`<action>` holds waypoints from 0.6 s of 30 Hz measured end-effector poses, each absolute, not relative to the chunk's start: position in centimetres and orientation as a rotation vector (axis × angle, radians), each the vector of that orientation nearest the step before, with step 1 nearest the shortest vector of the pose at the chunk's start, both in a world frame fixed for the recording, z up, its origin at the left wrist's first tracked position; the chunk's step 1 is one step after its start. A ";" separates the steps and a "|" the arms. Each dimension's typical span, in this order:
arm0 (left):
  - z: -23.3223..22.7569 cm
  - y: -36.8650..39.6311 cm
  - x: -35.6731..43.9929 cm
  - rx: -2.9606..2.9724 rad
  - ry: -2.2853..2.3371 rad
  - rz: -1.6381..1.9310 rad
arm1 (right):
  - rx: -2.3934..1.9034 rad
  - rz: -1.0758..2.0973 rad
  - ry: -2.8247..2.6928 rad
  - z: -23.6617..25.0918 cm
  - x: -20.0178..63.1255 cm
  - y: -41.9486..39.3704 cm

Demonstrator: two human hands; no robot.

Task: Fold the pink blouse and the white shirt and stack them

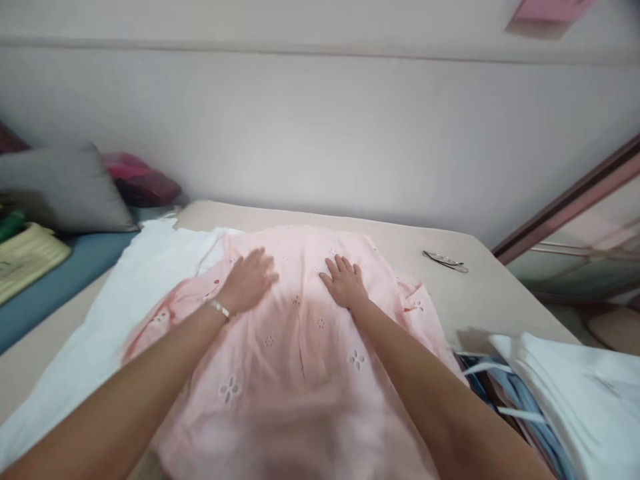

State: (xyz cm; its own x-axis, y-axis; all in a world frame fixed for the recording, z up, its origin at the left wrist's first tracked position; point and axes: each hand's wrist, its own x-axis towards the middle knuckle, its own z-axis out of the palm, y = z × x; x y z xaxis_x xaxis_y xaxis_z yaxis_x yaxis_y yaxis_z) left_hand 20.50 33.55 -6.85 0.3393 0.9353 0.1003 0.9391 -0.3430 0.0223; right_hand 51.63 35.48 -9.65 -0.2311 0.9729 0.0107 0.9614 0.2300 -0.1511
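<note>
A pale pink garment (280,353) with cut-out flower eyelets lies spread on the beige bed surface (450,300). My left hand (249,280) rests flat on its upper left part, fingers apart and slightly blurred; a light bracelet circles that wrist. On the upper right part lies my right hand (344,280), palm down with the fingers spread. Neither hand grips the cloth. Under the pink garment's left side, a white cloth (145,280) stretches toward the lower left. The near end of the garment is blurred.
Eyeglasses (445,260) lie toward the bed's right side. At lower right, a white fabric container (575,400) holds folded clothes (515,400). A grey pillow (65,187) and a pale yellow bag (30,257) sit at left. A white wall (320,133) stands behind the bed.
</note>
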 end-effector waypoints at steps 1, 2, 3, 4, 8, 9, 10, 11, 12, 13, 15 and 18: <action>-7.2 30.9 20.8 -2.515 -1.802 -0.124 | -1.894 0.248 -2.397 -8.5 51.2 34.8; -7.3 28.5 20.9 -2.470 -1.875 -0.084 | -1.894 0.329 -2.421 -7.3 50.8 33.9; -7.2 26.4 20.9 -2.436 -1.922 -0.044 | -1.878 0.401 -2.451 -5.9 50.6 32.7; -6.7 24.5 20.9 -2.394 -1.971 -0.029 | -1.850 0.459 -2.483 -4.5 50.7 31.0; -3.1 17.2 21.9 -2.540 -1.942 -0.102 | -1.688 0.477 -2.498 -0.2 53.4 20.4; -2.4 15.0 22.6 -2.639 -1.917 -0.151 | -1.628 0.437 -2.455 0.3 54.5 17.2; -1.9 12.7 23.5 -2.732 -1.897 -0.216 | -1.583 0.403 -2.404 0.5 55.5 14.0; -1.7 10.4 24.5 -2.810 -1.879 -0.285 | -1.564 0.384 -2.358 0.4 56.4 11.1; -1.7 8.3 25.5 -2.875 -1.857 -0.334 | -1.556 0.376 -2.330 0.1 57.1 8.6; -1.9 6.4 26.5 -2.930 -1.828 -0.341 | -1.572 0.376 -2.332 -0.4 57.6 6.6; -2.5 3.8 28.3 -3.004 -1.758 -0.236 | -1.632 0.354 -2.432 -1.7 58.1 4.4; -2.9 2.6 30.6 -2.958 -1.687 -0.064 | -1.797 0.228 -2.622 -3.3 58.4 4.1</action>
State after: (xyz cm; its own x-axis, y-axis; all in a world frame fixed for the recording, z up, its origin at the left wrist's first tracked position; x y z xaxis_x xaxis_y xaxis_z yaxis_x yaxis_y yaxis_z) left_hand 30.62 2.58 -2.86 0.5171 0.8504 -0.0968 0.8406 -0.4832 0.2448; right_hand 58.37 4.10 -3.31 -0.3632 0.9242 -0.1178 0.9307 0.3539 -0.0924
